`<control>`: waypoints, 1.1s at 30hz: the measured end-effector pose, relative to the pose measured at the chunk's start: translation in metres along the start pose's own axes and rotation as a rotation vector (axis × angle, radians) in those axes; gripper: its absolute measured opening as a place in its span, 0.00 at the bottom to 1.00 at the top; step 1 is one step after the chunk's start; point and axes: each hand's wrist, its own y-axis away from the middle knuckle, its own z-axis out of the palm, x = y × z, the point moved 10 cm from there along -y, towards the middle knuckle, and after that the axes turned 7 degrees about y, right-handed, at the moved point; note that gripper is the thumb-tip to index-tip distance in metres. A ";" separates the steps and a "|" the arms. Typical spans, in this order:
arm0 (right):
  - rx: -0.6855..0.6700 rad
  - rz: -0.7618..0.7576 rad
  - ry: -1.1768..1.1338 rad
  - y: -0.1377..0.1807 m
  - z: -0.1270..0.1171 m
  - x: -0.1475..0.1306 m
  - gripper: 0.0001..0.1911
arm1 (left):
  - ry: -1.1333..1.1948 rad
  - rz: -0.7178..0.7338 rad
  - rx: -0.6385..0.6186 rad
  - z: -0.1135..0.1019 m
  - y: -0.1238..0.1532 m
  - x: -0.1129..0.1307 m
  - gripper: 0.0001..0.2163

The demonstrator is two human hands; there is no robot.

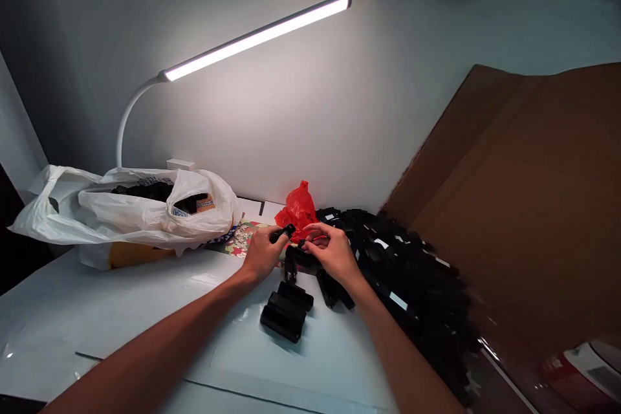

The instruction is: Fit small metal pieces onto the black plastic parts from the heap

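My left hand (262,252) is closed around a small black plastic piece (283,233), whose end sticks out past the thumb toward the right. Close beside it, my right hand (330,251) has its thumb and fingertips pinched together; what they hold, if anything, is too small to make out. Just under the two hands lies a dark black part (301,257). Nearer to me, black rectangular plastic pieces (286,312) sit side by side on the white tabletop (233,343). Another black piece (334,290) rests below my right wrist.
A large heap of black pieces (417,278) spreads along the right, beside a brown cardboard sheet (524,194). Behind the hands stands a red plastic bag (297,207). White plastic bags (130,213) fill the left, with a lit desk lamp (259,35) above.
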 end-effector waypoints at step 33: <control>0.160 -0.267 0.242 0.016 -0.002 -0.045 0.09 | -0.285 0.038 -0.128 0.016 0.009 0.009 0.09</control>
